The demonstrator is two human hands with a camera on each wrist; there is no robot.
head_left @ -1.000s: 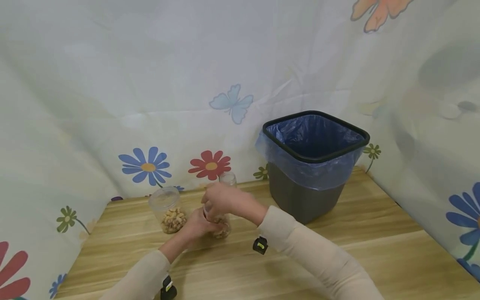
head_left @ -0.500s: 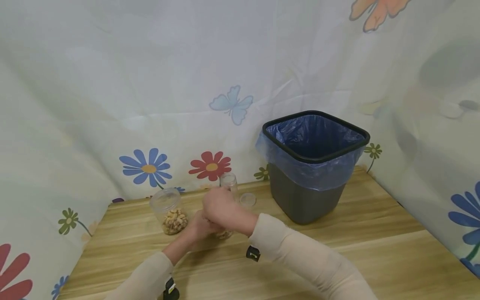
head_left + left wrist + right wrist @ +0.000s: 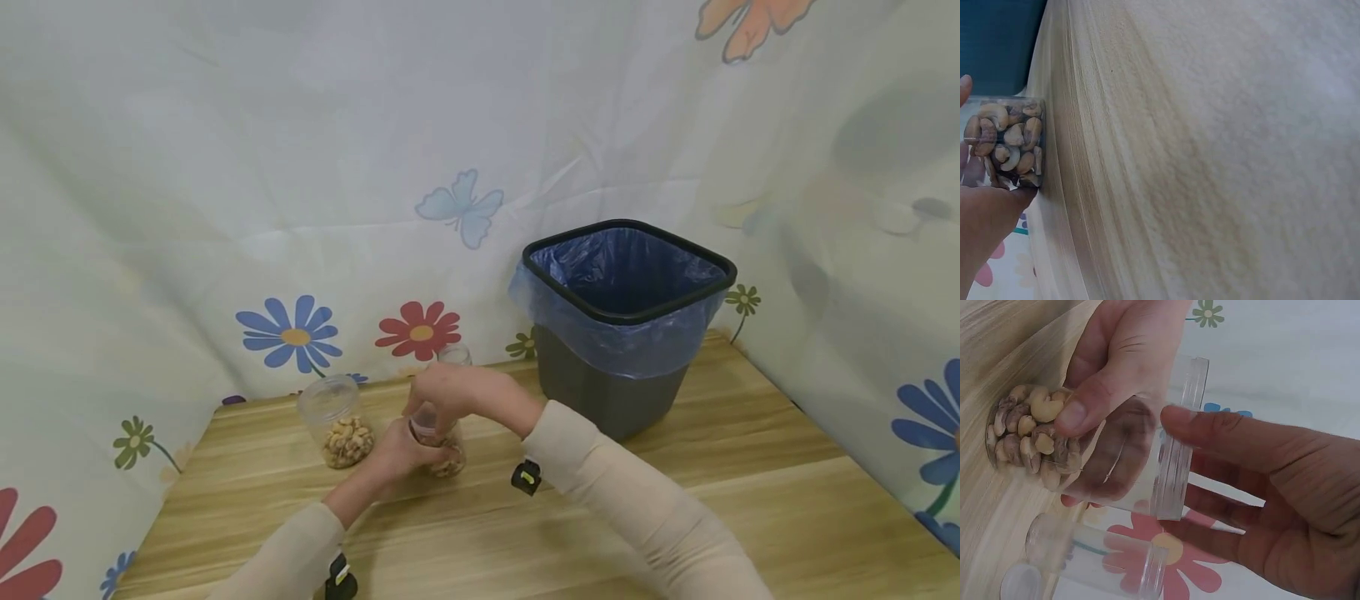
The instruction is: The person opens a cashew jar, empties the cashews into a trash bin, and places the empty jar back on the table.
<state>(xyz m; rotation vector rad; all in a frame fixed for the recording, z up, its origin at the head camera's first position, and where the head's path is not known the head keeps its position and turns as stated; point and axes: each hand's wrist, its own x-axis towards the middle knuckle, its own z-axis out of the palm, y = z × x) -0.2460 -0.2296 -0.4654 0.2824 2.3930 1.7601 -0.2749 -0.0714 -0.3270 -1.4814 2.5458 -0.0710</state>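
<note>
My left hand (image 3: 401,452) grips the side of a clear jar (image 3: 1094,450), low on the table. Cashews and other brown nuts (image 3: 1007,140) fill its lower part. The jar stands upright in the head view. Over it is my right hand (image 3: 463,392), thumb and fingers spread round the clear lid (image 3: 1175,469) at the jar's mouth. In the right wrist view the thumb lies on one edge of this lid and fingertips touch the opposite edge. Only part of my left hand (image 3: 988,228) shows in the left wrist view.
A wider open jar (image 3: 330,400) part filled with nuts stands to the left. Behind my right hand is a small jar (image 3: 1097,556) without nuts, with a loose clear lid (image 3: 1021,582) beside it. A grey bin (image 3: 611,383) with a blue liner stands at the back right.
My right hand turned over the jar's top, hiding it half a second ago, then turned back with its wrist slightly higher and further right. The left hand keeps its grip in place.
</note>
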